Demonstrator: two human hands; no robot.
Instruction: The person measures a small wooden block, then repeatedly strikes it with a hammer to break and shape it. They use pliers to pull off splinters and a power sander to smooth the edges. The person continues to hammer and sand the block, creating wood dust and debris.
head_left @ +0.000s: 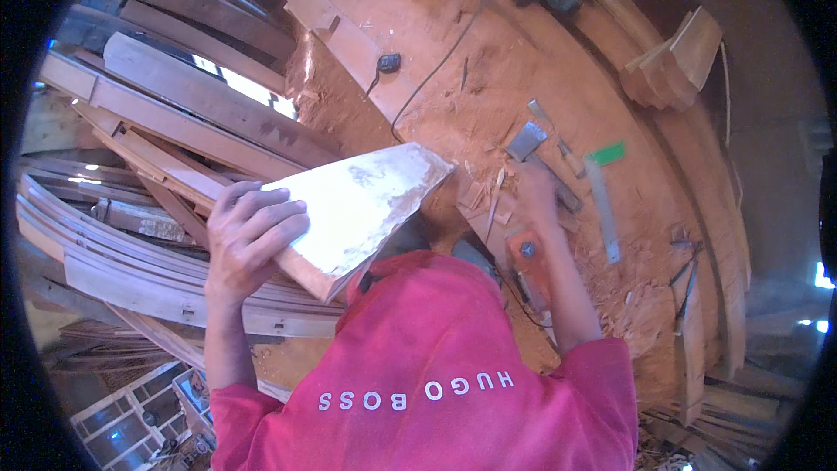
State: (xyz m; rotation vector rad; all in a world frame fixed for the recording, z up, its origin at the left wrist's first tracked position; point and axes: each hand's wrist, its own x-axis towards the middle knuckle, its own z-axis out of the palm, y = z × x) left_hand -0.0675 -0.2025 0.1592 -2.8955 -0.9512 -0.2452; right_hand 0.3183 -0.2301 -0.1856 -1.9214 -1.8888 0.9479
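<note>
Pale wood, by the look of its near edge, forms the block (357, 209), whose upper face glares white in front of the red shirt (418, 340). The left hand (250, 231) is the nearer one: its grip is closed over the block's left end, fingers bent across the top face. From there the long axis slants away up and to the right, narrowing to a rough tip that points toward the right hand (534, 185) and stops short of it. That hand is well apart from the left, over the handle of a broad-bladed tool (526, 141); its fingers are partly hidden, so I cannot tell how far its grip is open or whether it has hold of anything. A slender pointed stick (496, 196) lies just beside it.
</note>
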